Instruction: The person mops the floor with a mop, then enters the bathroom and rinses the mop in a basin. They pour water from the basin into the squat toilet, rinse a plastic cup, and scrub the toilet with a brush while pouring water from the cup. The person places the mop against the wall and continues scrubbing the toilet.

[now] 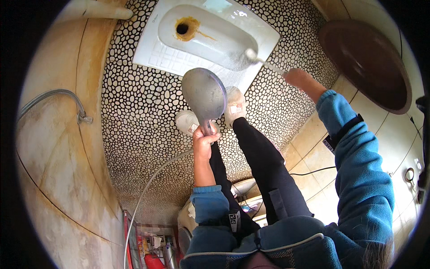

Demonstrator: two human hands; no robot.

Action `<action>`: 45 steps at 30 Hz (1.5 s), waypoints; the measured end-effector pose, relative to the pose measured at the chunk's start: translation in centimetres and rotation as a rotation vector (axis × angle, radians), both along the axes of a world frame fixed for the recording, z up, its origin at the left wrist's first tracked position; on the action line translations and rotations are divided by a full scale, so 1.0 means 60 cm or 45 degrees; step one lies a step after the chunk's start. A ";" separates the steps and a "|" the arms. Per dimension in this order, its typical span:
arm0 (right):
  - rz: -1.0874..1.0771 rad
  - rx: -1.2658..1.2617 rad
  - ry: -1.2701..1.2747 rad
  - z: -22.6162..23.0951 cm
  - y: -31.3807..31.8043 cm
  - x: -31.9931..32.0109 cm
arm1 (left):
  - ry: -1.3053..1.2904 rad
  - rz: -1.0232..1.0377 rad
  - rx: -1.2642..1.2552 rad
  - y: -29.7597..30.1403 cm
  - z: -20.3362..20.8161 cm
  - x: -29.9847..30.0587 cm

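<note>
My left hand [204,140] is closed around the handle of a large grey shower head [200,93], held low over the floor by my shoes. A pale hose [154,175] runs down from that hand toward the lower left. With my arm stretched out, my right hand [301,80] grips the handle of a toilet brush [272,67]. The brush's white head is at the right end of the bowl of a white squat toilet [150,56]. Fine spray or wetness shows in the bowl beside it. Yellow-brown stain [193,28] rings the toilet's drain hole.
A big brown basin [365,65] leans at the right wall. On the left wall sits a tap with a grey hose [83,117]. A white pipe [96,10] crosses the upper left. Pebble-patterned floor [139,112] surrounds the toilet. Behind me is a rack with bottles [156,251].
</note>
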State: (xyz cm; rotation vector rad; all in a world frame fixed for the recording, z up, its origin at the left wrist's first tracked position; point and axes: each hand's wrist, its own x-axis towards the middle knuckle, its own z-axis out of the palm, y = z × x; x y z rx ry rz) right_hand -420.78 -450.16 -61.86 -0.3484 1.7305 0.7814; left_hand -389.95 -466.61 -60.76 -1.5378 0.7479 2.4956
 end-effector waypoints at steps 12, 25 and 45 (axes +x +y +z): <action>-0.965 -0.134 0.057 -0.096 -0.002 0.012 | -0.054 0.241 -0.182 -0.043 -0.007 -0.013; -1.316 -0.596 -0.379 -0.192 -0.237 0.091 | -0.013 0.372 -0.660 -0.121 0.009 -0.027; -0.298 -0.825 0.453 -0.146 -0.144 0.028 | 0.289 0.578 -0.536 -0.129 0.015 -0.090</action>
